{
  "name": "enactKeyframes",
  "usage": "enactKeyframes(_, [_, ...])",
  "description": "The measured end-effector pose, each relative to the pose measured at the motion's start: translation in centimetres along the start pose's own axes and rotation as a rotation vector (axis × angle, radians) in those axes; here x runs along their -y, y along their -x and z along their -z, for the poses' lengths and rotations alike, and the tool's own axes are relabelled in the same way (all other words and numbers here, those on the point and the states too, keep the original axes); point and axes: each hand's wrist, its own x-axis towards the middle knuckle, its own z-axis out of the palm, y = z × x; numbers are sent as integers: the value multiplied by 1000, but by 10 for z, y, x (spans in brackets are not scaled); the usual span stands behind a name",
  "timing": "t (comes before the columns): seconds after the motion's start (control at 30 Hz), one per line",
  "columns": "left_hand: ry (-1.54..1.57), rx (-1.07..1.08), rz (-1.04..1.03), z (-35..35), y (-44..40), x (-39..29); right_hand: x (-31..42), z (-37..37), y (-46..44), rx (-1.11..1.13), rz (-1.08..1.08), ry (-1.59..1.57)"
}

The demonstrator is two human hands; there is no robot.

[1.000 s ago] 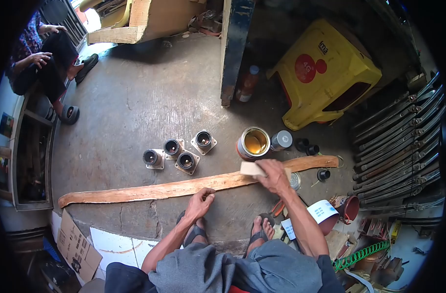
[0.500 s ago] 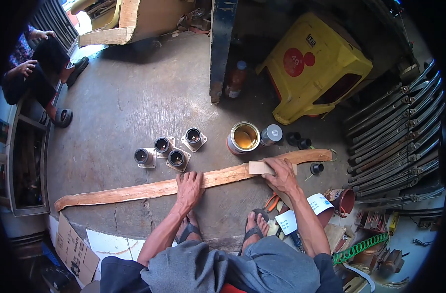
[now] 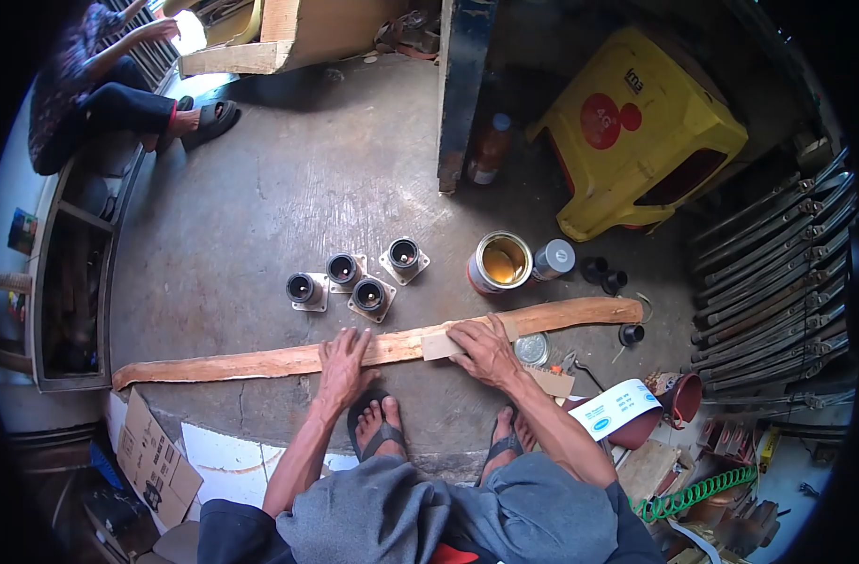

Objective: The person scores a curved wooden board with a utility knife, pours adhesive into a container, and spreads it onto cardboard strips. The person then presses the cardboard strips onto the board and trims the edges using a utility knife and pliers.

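A long, slightly curved brown strip [image 3: 232,365] lies across the floor in front of my feet; I cannot tell whether it is leather or thin wood. My left hand [image 3: 343,367] rests on its near edge left of the middle, fingers spread and holding nothing. Farther right, my right hand [image 3: 491,352] grips a flat tan cardboard piece [image 3: 439,346] and presses it on the strip's upper face. Beyond the strip stands an open can [image 3: 484,280] with amber liquid inside. A round metal lid [image 3: 531,349] lies just right of my right hand.
Several black cylindrical parts with square flanges [image 3: 368,296] stand beyond the strip. A grey-capped can [image 3: 554,259] is beside the open can. Pliers [image 3: 569,363] lie near the lid. A yellow stool [image 3: 636,141] and stacked metal bars [image 3: 777,291] are at right. Another person [image 3: 101,103] sits far left.
My right hand has slid left along the strip with the cardboard, nearer my left hand, uncovering the lid. The other person's arm has risen. The whole view has shifted slightly.
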Motion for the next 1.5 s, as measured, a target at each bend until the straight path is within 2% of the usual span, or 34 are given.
enactKeyframes(0.1, [171, -26, -13, -11, -5, -22, 2, -11, -9, -13, 5, 29])
enactKeyframes(0.47, [265, -13, -109, -37, -39, -51, -6, -20, -12, 29, 6, 44])
enactKeyframes(1.23, [164, -59, -89, -47, -46, -62, -10, -34, -11, 94, -65, 41])
enactKeyframes(1.37, [146, -53, -81, -47, -46, -62, -10, -28, -7, 40, -48, 90])
enactKeyframes(1.5, [148, -64, -82, -47, -44, -63, -17, -16, 13, -23, -188, 66])
